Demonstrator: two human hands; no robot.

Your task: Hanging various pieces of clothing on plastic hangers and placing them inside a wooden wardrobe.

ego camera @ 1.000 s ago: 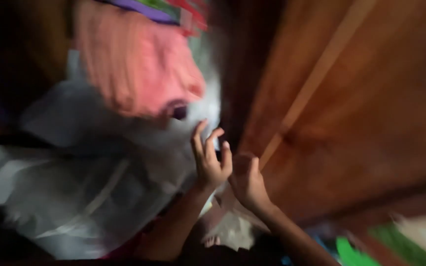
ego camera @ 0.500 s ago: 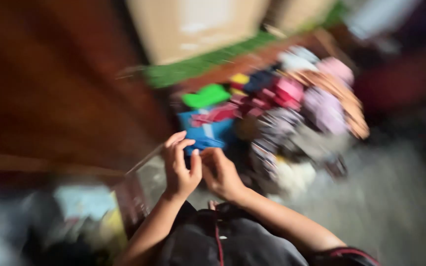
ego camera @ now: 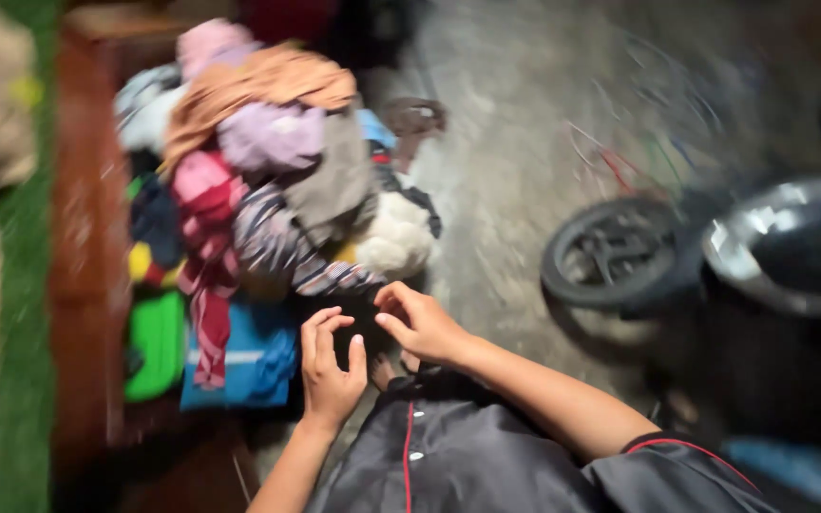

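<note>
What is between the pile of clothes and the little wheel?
In the head view, only bare grey floor lies between the pile of clothes and the small black wheel; the picture is blurred.

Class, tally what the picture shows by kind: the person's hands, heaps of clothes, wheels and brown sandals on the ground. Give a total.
Hands: 2, left and right
Heap of clothes: 1
Wheel: 1
Brown sandal: 1
Total: 5

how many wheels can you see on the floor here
1: a small black wheel on the grey floor, right of the clothes pile. Others may be hidden by blur.
</note>
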